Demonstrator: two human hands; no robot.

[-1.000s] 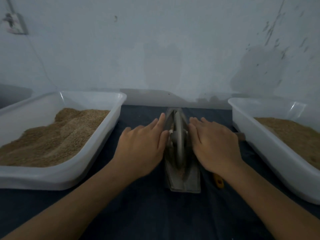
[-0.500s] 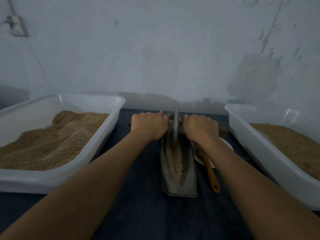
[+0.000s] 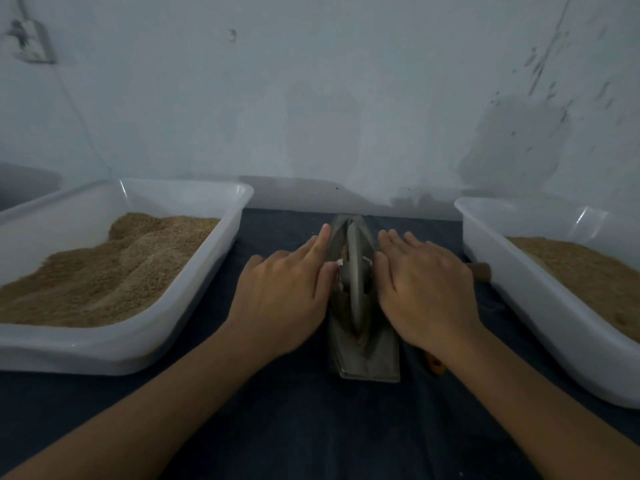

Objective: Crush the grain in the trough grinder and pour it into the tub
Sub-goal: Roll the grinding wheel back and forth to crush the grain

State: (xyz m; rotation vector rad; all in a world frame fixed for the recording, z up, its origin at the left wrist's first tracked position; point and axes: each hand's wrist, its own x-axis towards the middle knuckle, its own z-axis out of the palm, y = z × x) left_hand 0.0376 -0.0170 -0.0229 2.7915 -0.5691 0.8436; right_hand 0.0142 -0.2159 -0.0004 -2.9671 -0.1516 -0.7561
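Two hands on the roller axle, crushing under way

Head view: Both hands lie flat, palms down, one each side of the grinding wheel (image 3: 354,275). Left hand (image 3: 284,292) has fingers straight and pointing away, pressing on the axle stub at the wheel's left; right hand (image 3: 426,289) mirrors it, fingers extended, with the wooden handle end (image 3: 479,271) showing past its outer edge. Neither hand curls round anything; each presses on the axle with an open palm, a placement which, in my judgement, lets the axle roll under the palms while the wheel travels.

Trough grinder (image 3: 363,355) stands lengthwise on the dark surface (image 3: 311,427), narrow end to the wall, so that the stroke runs toward and away from the person. Grain (image 3: 343,252) shows in the channel beside the wheel; quantity cannot be told.

Left tub (image 3: 180,327) and right tub (image 3: 519,306) flank the grinder, each holding brown meal, both within easy reach for pouring. Which one receives the crushed batch cannot be told.

An orange object (image 3: 434,367) lies partly hidden under the right forearm.

Pouring step not yet begun
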